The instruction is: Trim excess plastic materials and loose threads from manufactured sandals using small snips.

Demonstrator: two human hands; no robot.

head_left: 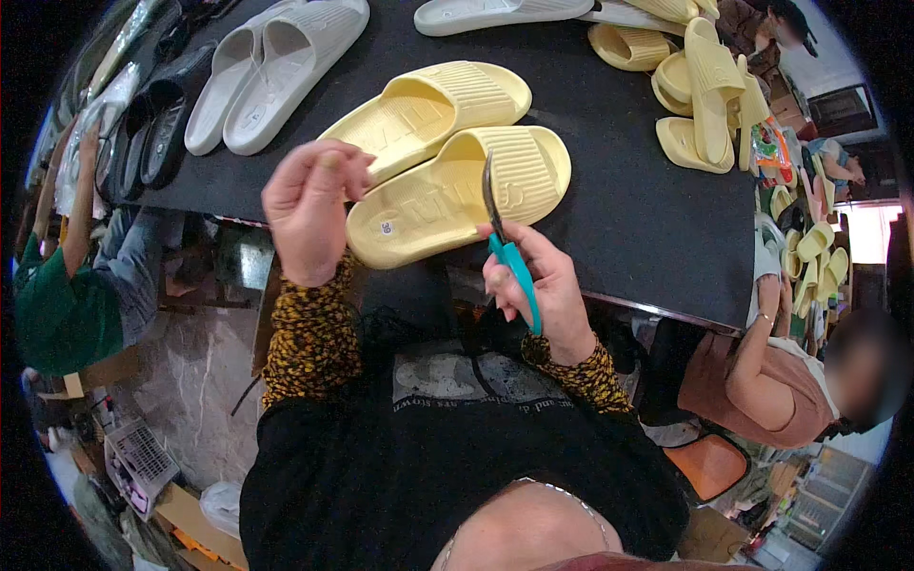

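Two pale yellow slide sandals lie side by side on the black table (628,209); the nearer sandal (457,195) overhangs the front edge and the farther sandal (433,109) sits just behind it. My right hand (538,285) grips small scissors with teal handles (509,252), their dark blades pointing up over the nearer sandal's strap. My left hand (309,205) is raised at the sandal's heel end, its fingertips pinched together; whether it holds anything is too small to tell.
A pair of white slides (271,71) and black slides (157,124) lie at the table's left. A heap of yellow slides (700,95) sits at the far right. One person in green sits at the left (67,305), another in brown at the right (771,381).
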